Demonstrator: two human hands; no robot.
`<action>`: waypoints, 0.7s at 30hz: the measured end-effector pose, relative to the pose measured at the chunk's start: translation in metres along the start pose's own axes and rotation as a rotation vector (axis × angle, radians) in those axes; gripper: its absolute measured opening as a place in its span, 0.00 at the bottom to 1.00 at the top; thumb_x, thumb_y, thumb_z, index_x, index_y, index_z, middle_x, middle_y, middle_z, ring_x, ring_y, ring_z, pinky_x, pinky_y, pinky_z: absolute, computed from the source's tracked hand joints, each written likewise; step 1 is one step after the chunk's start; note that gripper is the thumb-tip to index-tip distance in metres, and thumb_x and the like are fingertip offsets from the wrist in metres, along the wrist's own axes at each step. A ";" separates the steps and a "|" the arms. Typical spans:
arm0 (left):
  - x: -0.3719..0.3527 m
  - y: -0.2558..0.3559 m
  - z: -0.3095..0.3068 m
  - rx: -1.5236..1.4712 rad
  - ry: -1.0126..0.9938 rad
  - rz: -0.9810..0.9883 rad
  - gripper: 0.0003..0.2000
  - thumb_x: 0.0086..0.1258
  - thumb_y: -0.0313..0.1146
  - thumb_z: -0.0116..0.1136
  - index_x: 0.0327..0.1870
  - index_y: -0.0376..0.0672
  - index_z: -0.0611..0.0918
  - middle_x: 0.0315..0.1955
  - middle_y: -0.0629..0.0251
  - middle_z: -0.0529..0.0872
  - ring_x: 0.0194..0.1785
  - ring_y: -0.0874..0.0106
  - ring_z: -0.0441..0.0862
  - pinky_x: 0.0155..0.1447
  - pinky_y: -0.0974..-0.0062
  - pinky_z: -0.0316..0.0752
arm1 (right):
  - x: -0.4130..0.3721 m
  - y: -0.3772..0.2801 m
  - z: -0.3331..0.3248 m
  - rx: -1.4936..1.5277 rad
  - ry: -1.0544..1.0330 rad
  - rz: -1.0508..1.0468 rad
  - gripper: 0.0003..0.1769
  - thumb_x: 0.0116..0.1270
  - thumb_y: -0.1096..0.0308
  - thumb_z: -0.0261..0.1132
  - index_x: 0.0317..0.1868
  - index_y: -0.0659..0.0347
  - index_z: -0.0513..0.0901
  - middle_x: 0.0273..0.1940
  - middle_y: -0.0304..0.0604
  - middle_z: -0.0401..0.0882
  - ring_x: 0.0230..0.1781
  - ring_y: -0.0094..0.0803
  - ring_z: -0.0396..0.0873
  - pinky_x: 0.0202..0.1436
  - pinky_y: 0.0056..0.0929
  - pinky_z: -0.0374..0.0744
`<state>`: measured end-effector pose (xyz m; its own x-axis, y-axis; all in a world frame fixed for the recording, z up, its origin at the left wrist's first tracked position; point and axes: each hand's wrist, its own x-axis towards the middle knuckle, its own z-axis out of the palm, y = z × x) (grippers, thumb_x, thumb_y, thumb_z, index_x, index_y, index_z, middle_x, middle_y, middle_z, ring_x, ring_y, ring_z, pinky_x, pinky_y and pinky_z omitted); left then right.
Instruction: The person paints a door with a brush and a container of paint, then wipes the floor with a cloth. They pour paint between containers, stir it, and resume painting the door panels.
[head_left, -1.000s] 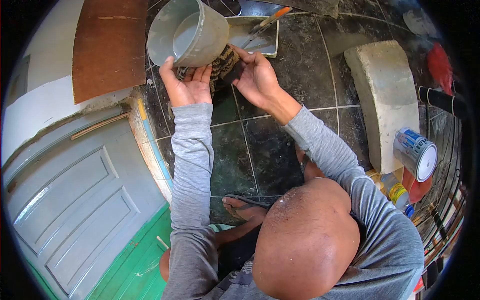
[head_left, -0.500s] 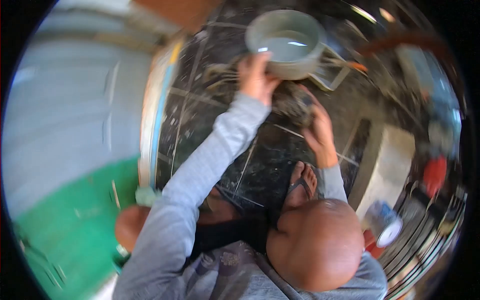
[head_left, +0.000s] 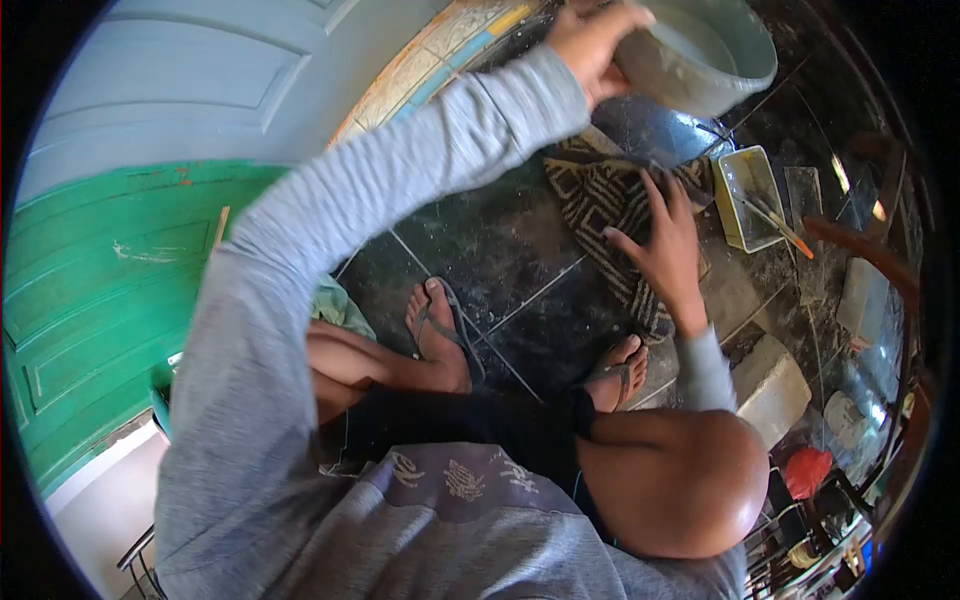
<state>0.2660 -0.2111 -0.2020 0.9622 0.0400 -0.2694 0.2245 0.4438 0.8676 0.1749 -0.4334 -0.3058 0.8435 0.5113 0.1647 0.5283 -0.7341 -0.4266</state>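
At the top of the view my left hand grips the rim and side of a grey-green bucket, which holds some cloudy liquid. The bucket is tilted a little. Below it a dark cloth with a tan geometric pattern lies spread on the floor. My right hand is over the cloth with its fingers apart, seemingly touching it. Right of the cloth is a pale yellow tray with an orange-tipped brush resting across it.
Dark tiles cover the floor. A green and grey-blue door stands at left. A pale block, a red object and a metal rack are at lower right. A light green cloth is near my left foot.
My left hand and the bucket have moved up and right in the view. The cloth, bunched near my right hand before, now lies spread out. The view has also turned.
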 end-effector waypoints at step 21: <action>-0.114 0.109 -0.205 0.119 0.061 0.078 0.42 0.65 0.60 0.61 0.73 0.44 0.60 0.69 0.44 0.61 0.70 0.52 0.67 0.70 0.51 0.68 | 0.109 -0.276 0.238 -0.112 -0.541 -0.200 0.30 0.64 0.43 0.65 0.60 0.54 0.80 0.58 0.46 0.71 0.54 0.43 0.77 0.48 0.41 0.82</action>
<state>0.1490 0.0160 -0.1625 0.9670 0.1266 -0.2210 0.1694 0.3281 0.9293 0.0981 -0.0691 -0.3817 0.5727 0.7782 -0.2577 0.7037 -0.6279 -0.3324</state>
